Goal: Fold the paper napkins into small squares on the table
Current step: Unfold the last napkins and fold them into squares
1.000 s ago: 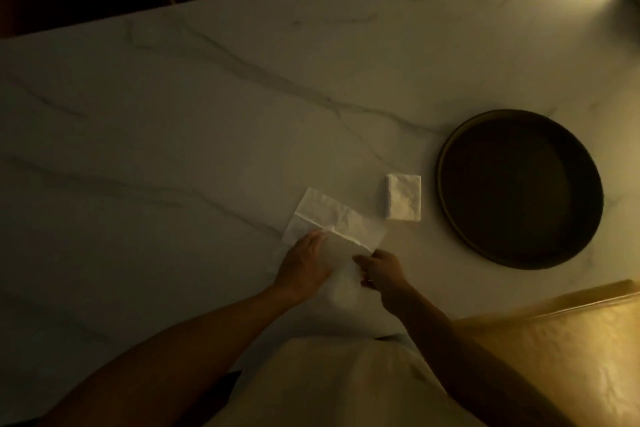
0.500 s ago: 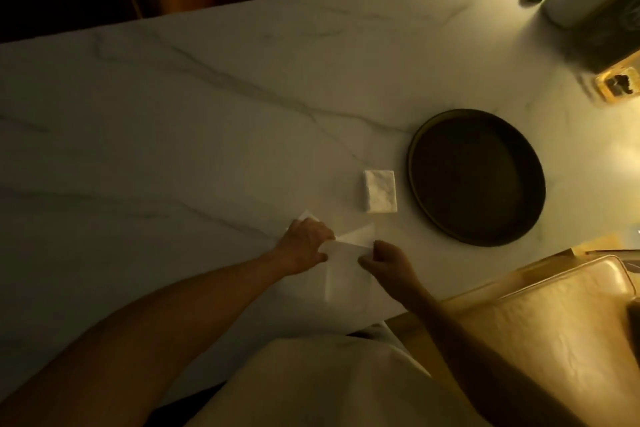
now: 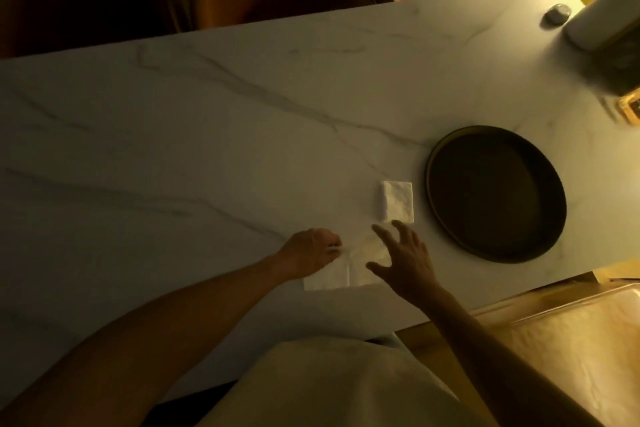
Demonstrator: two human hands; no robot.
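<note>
A white paper napkin [image 3: 341,270] lies part-folded on the marble table [image 3: 207,149] near its front edge. My left hand [image 3: 311,251] pinches the napkin's left upper edge with curled fingers. Just to the right, my right hand [image 3: 403,258] hovers over the napkin with fingers spread and holds nothing. A small folded napkin square [image 3: 398,201] rests beyond the right hand, beside the dark plate.
A dark round plate [image 3: 495,192] sits right of the folded square. A white paper-towel roll [image 3: 602,15] and a small grey object [image 3: 556,14] stand at the far right corner. Chairs line the far side; a cushioned seat [image 3: 571,340] is at my right.
My right hand has let go of the napkin's edge and opened its fingers above it. The left hand keeps its pinch. The napkin's far flap now lies folded over toward me.
</note>
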